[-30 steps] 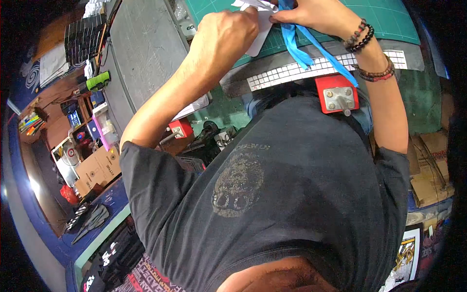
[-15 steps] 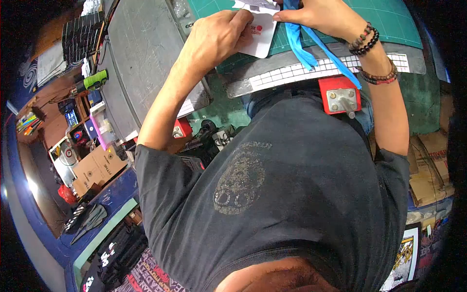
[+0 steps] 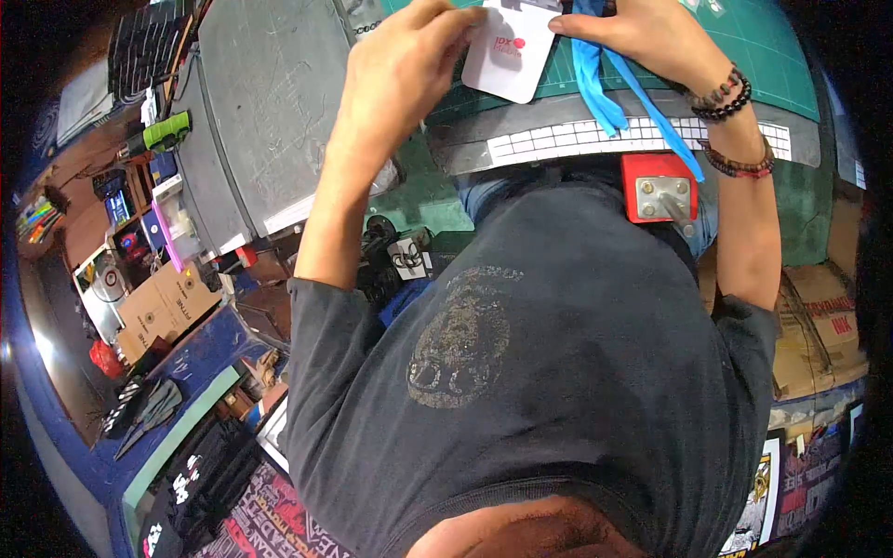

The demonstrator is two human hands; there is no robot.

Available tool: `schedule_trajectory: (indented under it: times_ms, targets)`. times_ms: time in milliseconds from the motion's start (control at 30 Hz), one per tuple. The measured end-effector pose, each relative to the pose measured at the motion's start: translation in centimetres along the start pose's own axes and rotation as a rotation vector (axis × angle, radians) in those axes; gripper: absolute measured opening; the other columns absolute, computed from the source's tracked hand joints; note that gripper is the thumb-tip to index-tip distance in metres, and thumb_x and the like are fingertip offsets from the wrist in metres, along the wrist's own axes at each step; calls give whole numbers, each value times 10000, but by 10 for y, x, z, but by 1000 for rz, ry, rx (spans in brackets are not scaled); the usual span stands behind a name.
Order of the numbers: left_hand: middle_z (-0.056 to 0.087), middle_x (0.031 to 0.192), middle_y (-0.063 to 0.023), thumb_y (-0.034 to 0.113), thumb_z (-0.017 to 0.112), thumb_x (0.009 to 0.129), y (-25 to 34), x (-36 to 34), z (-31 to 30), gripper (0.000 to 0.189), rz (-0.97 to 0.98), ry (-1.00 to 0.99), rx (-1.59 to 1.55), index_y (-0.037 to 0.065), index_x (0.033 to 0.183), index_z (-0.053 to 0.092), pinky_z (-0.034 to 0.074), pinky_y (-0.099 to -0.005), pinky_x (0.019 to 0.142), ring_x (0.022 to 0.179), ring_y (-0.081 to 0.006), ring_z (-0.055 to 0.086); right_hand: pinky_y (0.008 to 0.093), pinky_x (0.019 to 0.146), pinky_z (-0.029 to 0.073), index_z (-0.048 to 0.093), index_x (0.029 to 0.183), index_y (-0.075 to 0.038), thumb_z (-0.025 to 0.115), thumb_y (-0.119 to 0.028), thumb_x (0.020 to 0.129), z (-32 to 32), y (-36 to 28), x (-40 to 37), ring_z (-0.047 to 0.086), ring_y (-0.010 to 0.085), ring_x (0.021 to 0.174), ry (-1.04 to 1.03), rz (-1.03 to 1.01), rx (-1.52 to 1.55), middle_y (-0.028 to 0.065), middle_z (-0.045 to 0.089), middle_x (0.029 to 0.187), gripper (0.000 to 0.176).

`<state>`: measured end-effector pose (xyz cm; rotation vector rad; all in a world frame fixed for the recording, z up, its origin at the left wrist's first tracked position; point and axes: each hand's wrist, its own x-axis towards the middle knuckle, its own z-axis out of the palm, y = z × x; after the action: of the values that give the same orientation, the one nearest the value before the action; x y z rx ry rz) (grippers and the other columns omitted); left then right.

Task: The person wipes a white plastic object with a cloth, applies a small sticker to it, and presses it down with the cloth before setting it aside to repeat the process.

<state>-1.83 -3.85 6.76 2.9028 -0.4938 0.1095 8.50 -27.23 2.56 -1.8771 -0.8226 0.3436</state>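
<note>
A white card (image 3: 510, 58) with red print lies over the green cutting mat (image 3: 767, 56) at the top, its upper part cut off by the frame edge. My left hand (image 3: 409, 42) is at the card's left side, fingers bent, fingertips at its upper left edge. On the other side, my right hand (image 3: 642, 35) has its thumb at the card's upper right edge. Blue strips (image 3: 593, 82) hang from under the right hand; its other fingers are mostly hidden. Whether either hand grips the card is unclear.
A white gridded ruler (image 3: 558, 142) runs along the table's front edge. Below it juts a red bracket with a metal bolt (image 3: 662, 197). A grey board (image 3: 270, 93) lies at left, with a green tool (image 3: 166, 131) beyond it. Cardboard (image 3: 819, 325) stands at right.
My left hand has moved up and left off the card, uncovering more of its red print. The whole view has shifted slightly.
</note>
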Motion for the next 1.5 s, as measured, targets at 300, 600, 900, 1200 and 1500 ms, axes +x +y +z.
schedule_trajectory:
  times_ms: [300, 600, 900, 1200, 1500]
  targets:
    - [650, 994, -107, 71, 652, 878, 29, -3, 1, 173, 34, 26, 201, 24, 1038, 698, 549, -387, 712, 875, -290, 645, 327, 754, 533, 606, 1263, -21, 850, -155, 810, 0, -1, -1, 605, 168, 822, 9, 33, -51, 82, 687, 1021, 532]
    - [650, 968, -130, 27, 608, 839, 33, 5, -4, 158, 84, -32, 250, 15, 980, 678, 551, -393, 717, 891, -298, 646, 323, 730, 533, 608, 1263, -26, 841, -152, 818, 0, -2, 0, 602, 160, 807, 11, 41, -45, 77, 689, 1024, 518]
    - [631, 960, -105, 97, 664, 880, 16, 2, 6, 152, 188, 4, 264, 30, 1016, 660, 555, -373, 693, 880, -268, 651, 339, 722, 530, 616, 1181, -10, 847, -141, 793, 10, 4, -3, 625, 187, 792, 132, -185, -129, 102, 696, 986, 470]
    - [633, 960, -106, 86, 717, 882, -12, 3, 20, 159, 288, 78, 31, 10, 1006, 653, 564, -369, 652, 818, -277, 668, 357, 753, 514, 611, 1079, -3, 851, -133, 787, 12, 3, 7, 613, 210, 818, 73, -80, -104, 124, 651, 939, 400]
    - [624, 866, -101, 43, 767, 838, -19, 3, 30, 150, 293, 205, -108, 6, 944, 668, 557, -371, 599, 732, -277, 665, 337, 756, 495, 608, 1065, -3, 851, -150, 800, 6, -2, 8, 570, 184, 827, 23, -65, -140, 87, 608, 919, 389]
